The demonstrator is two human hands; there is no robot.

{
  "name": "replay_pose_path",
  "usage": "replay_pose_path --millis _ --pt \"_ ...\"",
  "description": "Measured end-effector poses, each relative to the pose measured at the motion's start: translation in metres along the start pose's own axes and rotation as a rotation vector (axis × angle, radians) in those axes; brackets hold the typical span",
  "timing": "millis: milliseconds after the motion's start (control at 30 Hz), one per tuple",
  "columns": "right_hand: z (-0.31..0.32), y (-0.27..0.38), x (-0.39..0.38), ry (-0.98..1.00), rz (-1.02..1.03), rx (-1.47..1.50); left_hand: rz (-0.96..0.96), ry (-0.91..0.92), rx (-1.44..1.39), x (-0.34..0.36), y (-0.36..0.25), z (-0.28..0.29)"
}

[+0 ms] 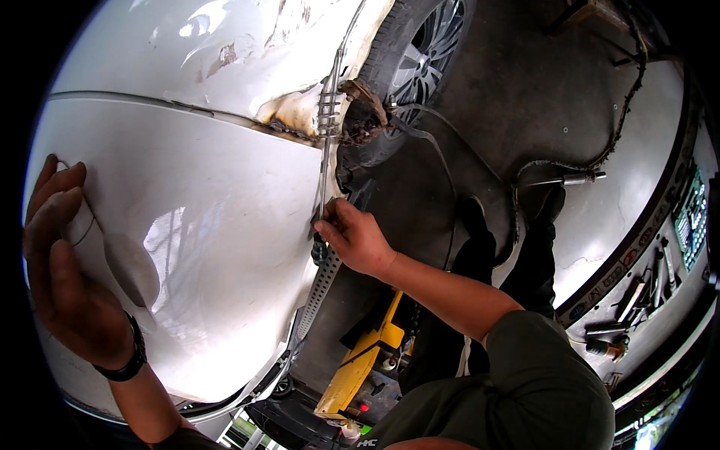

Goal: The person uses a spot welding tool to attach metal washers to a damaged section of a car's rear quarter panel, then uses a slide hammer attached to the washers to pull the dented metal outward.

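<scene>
A white car door panel (225, 225) fills the left side. My left hand (71, 277), with a dark band at the wrist, is by the door handle recess (135, 270), its fingers apart and slightly curled; whether they touch the panel is unclear. My right hand (356, 238) is closed in a pinch on a thin metal rod (324, 176) at the panel's lower edge. The rod runs along the edge, past several metal cross-pins (328, 115) beside a scorched, bare patch (289, 116). A dark lump (320, 251) sits just below my fingers.
A wheel (420, 67) stands beyond the damaged edge. Cables (442, 150) cross the floor near my feet, with a metal rod-like tool (577, 178) lying there. A yellow metal frame (364, 360) stands at lower centre. At right, hand tools (652, 285) lie near a green tool tray (691, 221).
</scene>
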State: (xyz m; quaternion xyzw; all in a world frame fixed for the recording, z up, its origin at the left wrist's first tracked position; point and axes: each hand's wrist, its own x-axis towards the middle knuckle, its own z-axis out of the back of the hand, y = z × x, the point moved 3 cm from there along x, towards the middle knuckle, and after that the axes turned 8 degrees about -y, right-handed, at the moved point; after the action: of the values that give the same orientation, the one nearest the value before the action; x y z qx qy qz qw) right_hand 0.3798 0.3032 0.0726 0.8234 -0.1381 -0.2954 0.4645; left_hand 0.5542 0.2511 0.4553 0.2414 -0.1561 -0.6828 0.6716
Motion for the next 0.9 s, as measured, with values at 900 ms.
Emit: replay_pose_path --millis 900 --pt "0.014 0.008 0.028 -0.146 0.052 0.154 0.036 0.103 -0.004 -0.017 0.006 -0.006"
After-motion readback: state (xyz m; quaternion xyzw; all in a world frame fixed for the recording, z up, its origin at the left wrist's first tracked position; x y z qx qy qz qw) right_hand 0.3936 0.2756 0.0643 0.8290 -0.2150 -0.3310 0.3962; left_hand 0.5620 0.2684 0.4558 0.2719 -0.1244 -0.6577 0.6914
